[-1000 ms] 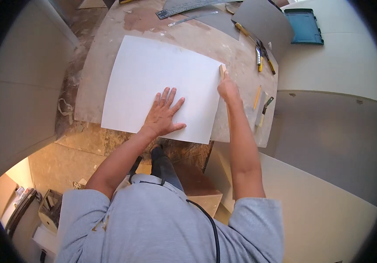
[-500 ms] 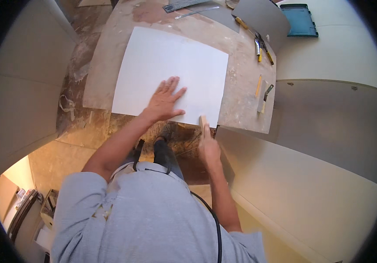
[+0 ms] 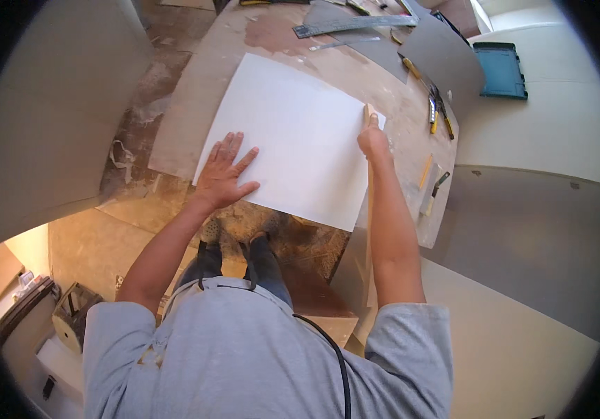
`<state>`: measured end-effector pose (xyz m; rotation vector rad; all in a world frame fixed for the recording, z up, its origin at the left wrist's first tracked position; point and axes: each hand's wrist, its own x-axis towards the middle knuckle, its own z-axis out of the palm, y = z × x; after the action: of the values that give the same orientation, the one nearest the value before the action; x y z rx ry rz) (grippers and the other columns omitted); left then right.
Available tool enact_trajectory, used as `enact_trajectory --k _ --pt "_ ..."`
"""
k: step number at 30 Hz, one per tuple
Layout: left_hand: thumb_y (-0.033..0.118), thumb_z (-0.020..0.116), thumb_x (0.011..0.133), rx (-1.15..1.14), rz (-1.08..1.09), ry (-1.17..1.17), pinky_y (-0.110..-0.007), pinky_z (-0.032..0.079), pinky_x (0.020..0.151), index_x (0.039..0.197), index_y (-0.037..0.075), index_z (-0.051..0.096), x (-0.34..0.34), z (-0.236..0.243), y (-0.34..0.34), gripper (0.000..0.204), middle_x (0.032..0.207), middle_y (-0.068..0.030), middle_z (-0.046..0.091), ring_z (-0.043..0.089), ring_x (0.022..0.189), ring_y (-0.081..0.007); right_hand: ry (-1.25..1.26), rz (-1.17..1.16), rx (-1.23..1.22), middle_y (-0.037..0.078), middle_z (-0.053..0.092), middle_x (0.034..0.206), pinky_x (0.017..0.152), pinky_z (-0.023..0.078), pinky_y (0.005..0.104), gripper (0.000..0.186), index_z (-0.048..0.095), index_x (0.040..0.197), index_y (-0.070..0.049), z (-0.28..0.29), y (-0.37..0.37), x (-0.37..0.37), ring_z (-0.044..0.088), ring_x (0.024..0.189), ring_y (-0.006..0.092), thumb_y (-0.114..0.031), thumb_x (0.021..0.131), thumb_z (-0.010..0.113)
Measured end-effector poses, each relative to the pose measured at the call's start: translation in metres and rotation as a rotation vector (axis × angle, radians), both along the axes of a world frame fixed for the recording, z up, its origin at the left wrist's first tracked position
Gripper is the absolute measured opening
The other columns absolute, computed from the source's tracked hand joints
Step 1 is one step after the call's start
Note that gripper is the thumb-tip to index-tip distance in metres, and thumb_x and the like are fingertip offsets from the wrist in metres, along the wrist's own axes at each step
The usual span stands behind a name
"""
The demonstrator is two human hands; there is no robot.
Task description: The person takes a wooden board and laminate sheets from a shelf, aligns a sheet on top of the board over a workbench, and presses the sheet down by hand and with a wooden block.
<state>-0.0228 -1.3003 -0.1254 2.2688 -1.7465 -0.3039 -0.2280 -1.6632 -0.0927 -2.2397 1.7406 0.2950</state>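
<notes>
The white sheet [image 3: 300,140] lay by the table's [image 3: 188,133] near edge. The left hand [image 3: 221,178] pressed on it, fingers spread wide, likely so it would not slide. The right hand's [image 3: 375,143] fingers held a wood block [image 3: 367,110] near the sheet's far right corner, hiding most of it. Tools [image 3: 447,124] lay by the table's right edge. Past the sheet lay a ruler [image 3: 356,26]. The table's far end was cut off.

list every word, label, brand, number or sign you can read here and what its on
No text can be read in this view.
Wide metal ruler: fine marks, too small to read.
Narrow metal ruler: any markings too small to read.
White sheet: no writing visible.
Teal plastic case: no readable label.
</notes>
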Motion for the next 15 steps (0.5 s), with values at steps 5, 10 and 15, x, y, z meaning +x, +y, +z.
enact_trajectory --k 5,10,15 --pt "0.061 0.051 0.096 0.043 -0.048 -0.012 -0.047 0.008 0.127 0.161 0.029 0.027 0.005 -0.009 0.001 0.077 0.17 -0.0142 0.009 0.007 0.157 -0.0307 0.055 0.028 0.077 0.034 0.061 0.128 0.095 0.052 0.0521 0.064 0.011 0.163 -0.015 0.0 0.072 -0.02 0.065 0.114 0.0438 -0.02 0.103 0.035" --pt "0.057 0.048 0.1 0.158 0.186 0.006 -0.048 0.01 0.126 0.163 0.025 0.022 0.03 -0.009 0.015 0.075 0.17 -0.0158 0.006 0.006 0.157 -0.0313 0.112 0.027 0.29 0.035 0.067 0.108 0.09 0.052 0.0566 0.063 0.013 0.162 -0.016 0.059 0.279 -0.054 0.068 0.102 0.0474 -0.018 0.105 0.037" --pt "0.059 0.049 0.099 0.08 0.26 -0.007 -0.049 0.012 0.126 0.162 0.009 0.018 0.026 -0.016 0.01 0.087 0.168 -0.0238 0.005 0.007 0.155 -0.0396 0.129 0.016 0.279 0.037 0.067 0.106 0.09 0.051 0.0581 0.061 0.015 0.162 -0.015 0.048 0.269 -0.068 0.066 0.1 0.0525 -0.024 0.105 0.037"
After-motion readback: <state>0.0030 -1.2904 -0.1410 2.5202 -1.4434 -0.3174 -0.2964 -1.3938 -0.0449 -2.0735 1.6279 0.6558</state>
